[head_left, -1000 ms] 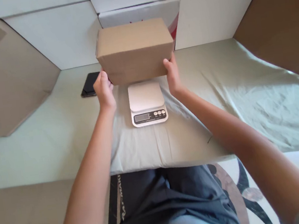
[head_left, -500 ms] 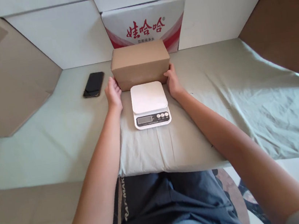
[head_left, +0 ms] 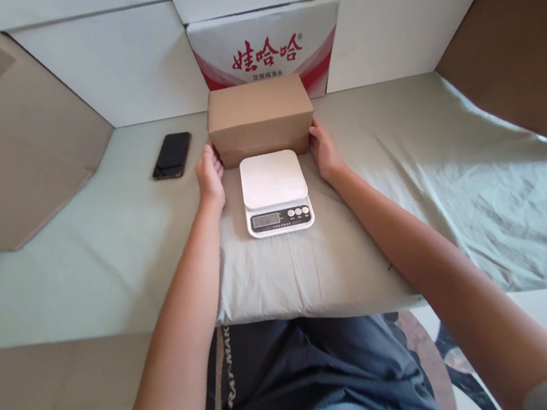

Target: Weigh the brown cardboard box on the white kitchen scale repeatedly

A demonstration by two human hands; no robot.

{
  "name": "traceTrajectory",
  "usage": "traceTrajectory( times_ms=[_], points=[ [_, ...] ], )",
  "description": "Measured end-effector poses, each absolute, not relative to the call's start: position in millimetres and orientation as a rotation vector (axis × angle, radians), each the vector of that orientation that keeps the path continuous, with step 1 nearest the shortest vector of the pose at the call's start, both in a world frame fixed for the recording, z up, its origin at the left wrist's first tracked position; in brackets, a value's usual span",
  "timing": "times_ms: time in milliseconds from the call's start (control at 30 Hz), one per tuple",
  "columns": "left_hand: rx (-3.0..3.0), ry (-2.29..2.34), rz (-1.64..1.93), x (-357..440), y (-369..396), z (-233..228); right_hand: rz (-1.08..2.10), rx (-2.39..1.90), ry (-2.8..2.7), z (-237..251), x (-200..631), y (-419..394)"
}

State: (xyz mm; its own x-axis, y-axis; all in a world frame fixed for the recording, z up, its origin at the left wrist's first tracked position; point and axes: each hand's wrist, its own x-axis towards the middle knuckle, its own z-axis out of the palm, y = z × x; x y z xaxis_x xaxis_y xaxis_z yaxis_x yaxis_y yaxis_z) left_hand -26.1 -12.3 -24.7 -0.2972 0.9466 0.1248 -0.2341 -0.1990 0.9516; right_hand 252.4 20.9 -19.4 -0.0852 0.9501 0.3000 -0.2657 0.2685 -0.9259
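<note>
holding cardboard box (head_left: 259,116); left hand (head_left: 210,175), right hand (head_left: 325,151)

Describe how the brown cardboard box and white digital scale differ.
The brown rectangular cardboard box is larger and taller than the flat white digital scale. The left hand and right hand touch the box, not the scale. The box's visible faces look plain; the scale has a display and buttons. Both appear to rest on pale green cloth.

Printed carton (head_left: 264,23) partly hidden behind brown box (head_left: 259,106), scale display (head_left: 266,220) unreadably small, left carton (head_left: 11,165) cut off
</note>
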Motion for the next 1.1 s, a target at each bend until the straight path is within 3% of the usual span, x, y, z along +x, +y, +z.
traceTrajectory(
  times_ms=[400,600,767,1100],
  points=[
    [1.073,1.100,1.691,-22,-7,-11,1.005,-0.745,-1.359,1,236,16],
    [1.277,0.987,1.736,-24,-77,26,0.824,-0.747,-1.542,37,252,-40],
    [1.377,1.007,1.773,-10,-146,22,0.821,-0.728,-1.527,32,263,-119],
    [1.447,1.103,1.827,5,-165,12,0.827,-0.807,-1.505,15,266,-136]
  ],
)
